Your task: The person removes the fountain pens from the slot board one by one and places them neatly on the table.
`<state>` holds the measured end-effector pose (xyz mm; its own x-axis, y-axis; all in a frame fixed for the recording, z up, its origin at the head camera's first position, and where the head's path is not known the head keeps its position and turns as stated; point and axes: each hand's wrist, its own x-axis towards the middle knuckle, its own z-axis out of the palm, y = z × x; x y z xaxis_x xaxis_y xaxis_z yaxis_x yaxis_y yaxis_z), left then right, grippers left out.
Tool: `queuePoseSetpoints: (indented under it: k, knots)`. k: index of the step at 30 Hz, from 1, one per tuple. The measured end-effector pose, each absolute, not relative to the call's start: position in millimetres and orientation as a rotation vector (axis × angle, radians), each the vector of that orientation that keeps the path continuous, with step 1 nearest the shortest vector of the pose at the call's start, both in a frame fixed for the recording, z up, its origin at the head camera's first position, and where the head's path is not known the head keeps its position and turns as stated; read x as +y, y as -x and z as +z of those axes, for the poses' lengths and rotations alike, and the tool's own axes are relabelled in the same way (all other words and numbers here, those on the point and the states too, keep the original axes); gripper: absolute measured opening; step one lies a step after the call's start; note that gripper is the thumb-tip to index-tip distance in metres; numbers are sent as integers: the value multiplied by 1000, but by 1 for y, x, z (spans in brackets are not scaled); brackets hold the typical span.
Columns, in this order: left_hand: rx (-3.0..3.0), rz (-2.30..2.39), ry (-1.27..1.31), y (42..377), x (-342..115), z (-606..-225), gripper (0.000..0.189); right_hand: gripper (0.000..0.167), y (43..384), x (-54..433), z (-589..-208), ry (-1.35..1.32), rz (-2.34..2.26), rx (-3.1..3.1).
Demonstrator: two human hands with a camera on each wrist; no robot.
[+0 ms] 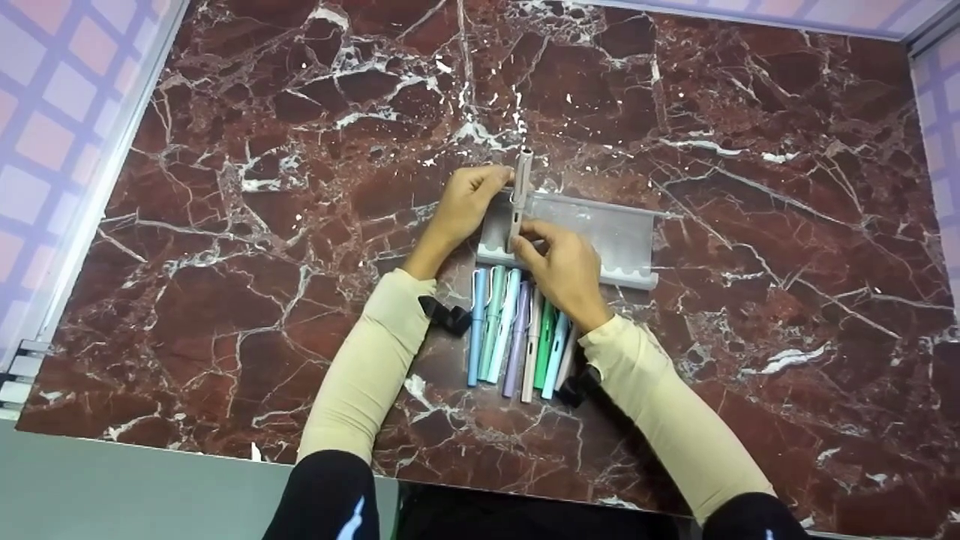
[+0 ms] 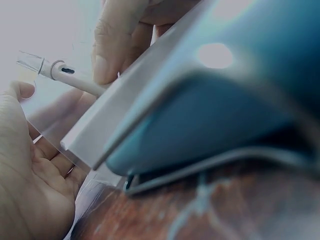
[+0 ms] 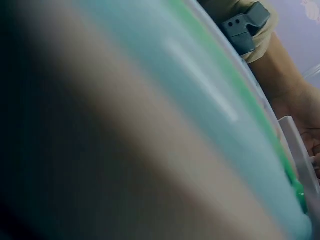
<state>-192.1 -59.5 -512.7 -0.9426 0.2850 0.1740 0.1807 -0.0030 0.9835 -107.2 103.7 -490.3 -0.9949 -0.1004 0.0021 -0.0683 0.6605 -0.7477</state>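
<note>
A clear plastic pen tray (image 1: 592,229) with a notched front edge lies on the table. A beige pen (image 1: 519,187) stands over its left end, its top reaching past the back edge. My right hand (image 1: 561,266) pinches the pen's lower part between thumb and fingers. At the tray's back left corner, my left hand (image 1: 466,206) grips the tray's edge beside the pen. The left wrist view shows the left palm (image 2: 35,180) with fingers behind the clear plastic. In front of the tray several pens (image 1: 517,337) in blue, green, purple and beige lie side by side.
The tabletop (image 1: 300,187) is dark red marble with white veins. Pale patterned panels (image 1: 67,97) border it at left, back and right. Black wrist mounts (image 1: 446,315) sit on both sleeves, close to the row of pens. Blurred pens (image 3: 200,110) fill much of the right wrist view.
</note>
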Motion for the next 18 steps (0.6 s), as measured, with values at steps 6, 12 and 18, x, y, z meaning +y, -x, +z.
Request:
queuePoseSetpoints:
  k: [6, 12, 18]
  knots:
    - [2172, 2075, -544, 192, -61, -513, 31, 19, 105, 107, -492, 135, -1390, 2824]
    - [2148, 2080, -580, 192, -60, -514, 34, 19, 104, 112, -495, 159, -1390, 2906]
    - [2147, 2085, -588, 192, -59, -512, 34, 16, 100, 126, -498, 241, -1328, 3066]
